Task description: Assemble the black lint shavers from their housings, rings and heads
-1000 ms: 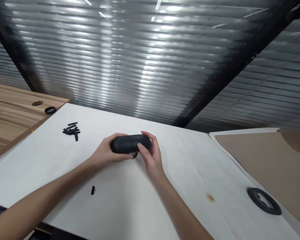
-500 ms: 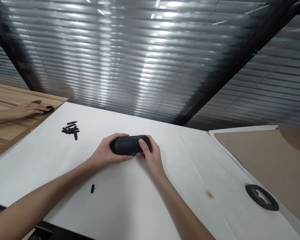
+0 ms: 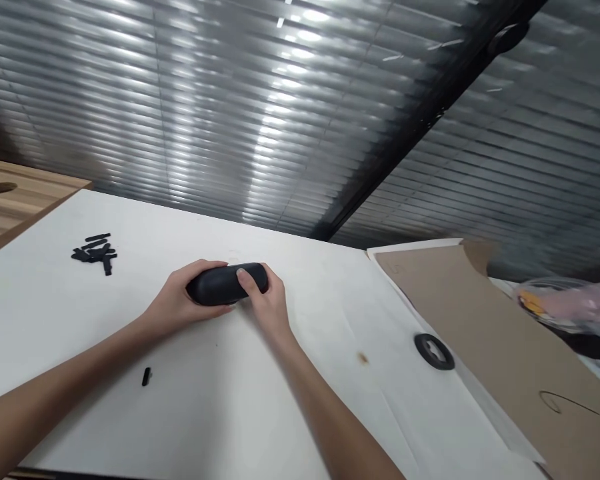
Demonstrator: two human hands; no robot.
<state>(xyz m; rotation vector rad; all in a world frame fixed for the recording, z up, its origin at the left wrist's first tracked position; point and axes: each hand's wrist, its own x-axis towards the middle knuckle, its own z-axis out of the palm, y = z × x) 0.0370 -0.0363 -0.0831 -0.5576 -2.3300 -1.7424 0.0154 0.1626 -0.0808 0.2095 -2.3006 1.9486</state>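
A dark oblong rounded case (image 3: pixel 220 284) lies on the white tabletop (image 3: pixel 290 400), held at both ends. My left hand (image 3: pixel 173 303) wraps round its left end, thumb under the front edge. My right hand (image 3: pixel 263 300) grips the right end, fingers curled over the top. Both hands press it down against the table.
A small pile of black strips (image 3: pixel 96 251) lies at the far left, and one loose black piece (image 3: pixel 146 377) near my left forearm. A black ring (image 3: pixel 433 351) sits by a brown cardboard sheet (image 3: pixel 485 333). A wooden table (image 3: pixel 15 200) adjoins on the left; a clear bag (image 3: pixel 570 303) at right.
The view has swung to the right, so everything shifted left in frame. Another person's hand seen on the wooden table half a second ago is out of view. My hands keep holding the case.
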